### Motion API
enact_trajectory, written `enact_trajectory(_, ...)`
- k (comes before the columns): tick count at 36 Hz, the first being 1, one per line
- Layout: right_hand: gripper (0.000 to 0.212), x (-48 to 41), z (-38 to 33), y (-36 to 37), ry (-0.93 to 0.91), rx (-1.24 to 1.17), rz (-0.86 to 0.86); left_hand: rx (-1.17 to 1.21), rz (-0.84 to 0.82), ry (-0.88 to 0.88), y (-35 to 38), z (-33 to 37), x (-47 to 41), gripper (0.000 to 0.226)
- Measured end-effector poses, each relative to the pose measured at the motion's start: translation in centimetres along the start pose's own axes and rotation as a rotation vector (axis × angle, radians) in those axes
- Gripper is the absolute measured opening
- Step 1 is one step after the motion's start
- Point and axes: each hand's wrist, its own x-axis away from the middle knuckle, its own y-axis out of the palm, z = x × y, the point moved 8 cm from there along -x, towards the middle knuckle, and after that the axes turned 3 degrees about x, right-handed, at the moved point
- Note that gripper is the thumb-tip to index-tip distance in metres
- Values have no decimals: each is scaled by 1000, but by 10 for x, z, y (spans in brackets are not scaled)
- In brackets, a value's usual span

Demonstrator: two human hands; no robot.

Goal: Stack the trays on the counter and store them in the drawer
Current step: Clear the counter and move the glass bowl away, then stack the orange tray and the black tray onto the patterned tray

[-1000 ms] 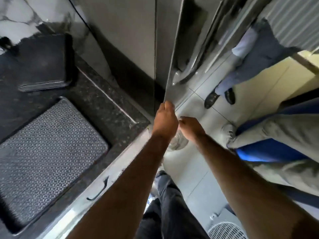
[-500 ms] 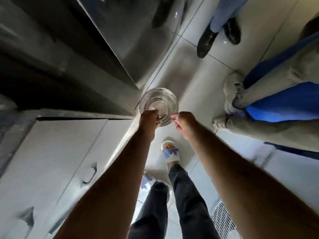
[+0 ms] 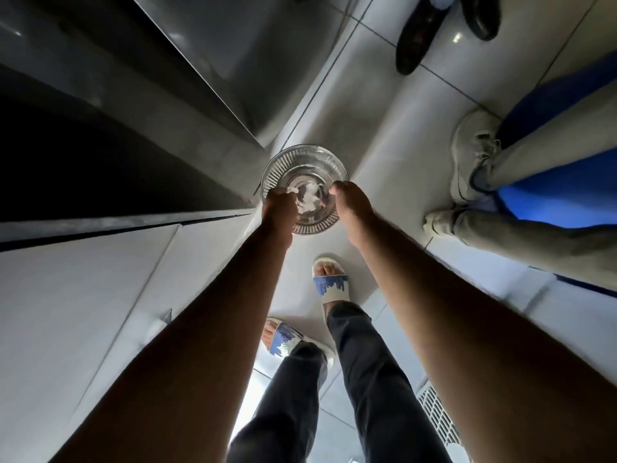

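Observation:
A round clear glass tray (image 3: 305, 168) with a ribbed rim sits low between my hands, over the tiled floor at the cabinet corner. My left hand (image 3: 278, 213) curls its fingers over the tray's left rim. At the right rim, my right hand (image 3: 354, 207) has its fingertips closed on the edge. White drawer fronts (image 3: 100, 295) fill the left side, shut, with a small handle (image 3: 166, 316) showing. The counter's top is out of view; only its dark edge (image 3: 117, 223) shows.
A steel appliance door (image 3: 240, 61) stands behind the tray. Another person's black shoes (image 3: 420, 35) are at the top, and white sneakers (image 3: 474, 155) with blue cloth at the right. My sandalled feet (image 3: 330, 282) are below, with a floor vent (image 3: 437, 416) at the lower right.
My view has tipped down from the counter to the floor, so the counter's trays are gone from sight. Both hands have closed on the glass tray, which now looks nearer.

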Motion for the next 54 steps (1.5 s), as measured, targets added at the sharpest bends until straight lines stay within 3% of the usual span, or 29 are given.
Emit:
enact_trajectory(3, 40, 26, -27, -17, -230, 476, 107, -275, 18, 137, -6, 22, 23, 31)
enact_trajectory(8, 66, 92, -69, -27, -532, 1022, 179, -541, 43, 427, -29, 67, 82, 40)
enact_trajectory(12, 71, 165, -104, -42, -608, 1149, 194, -716, 50, 548, -60, 93, 148, 50)
enact_trajectory(25, 79, 395, -240, -46, -938, 1270, 264, -845, 298, 983, -216, 220, 381, 75)
enact_trajectory(33, 79, 501, -326, 38, -1202, 1318, 310, -799, 537, 847, -367, 208, 424, 86)
enact_trajectory(43, 82, 565, -351, 188, -1431, 1476, 194, -748, 701, 607, -521, 130, 427, 88)
enact_trajectory(49, 88, 560, -358, 255, -1453, 1516, 63, -658, 774, 426, -601, 75, 420, 92)
enact_trajectory(54, 113, 531, -353, 283, -1312, 1510, -119, -577, 766, 189, -644, 6, 404, 97)
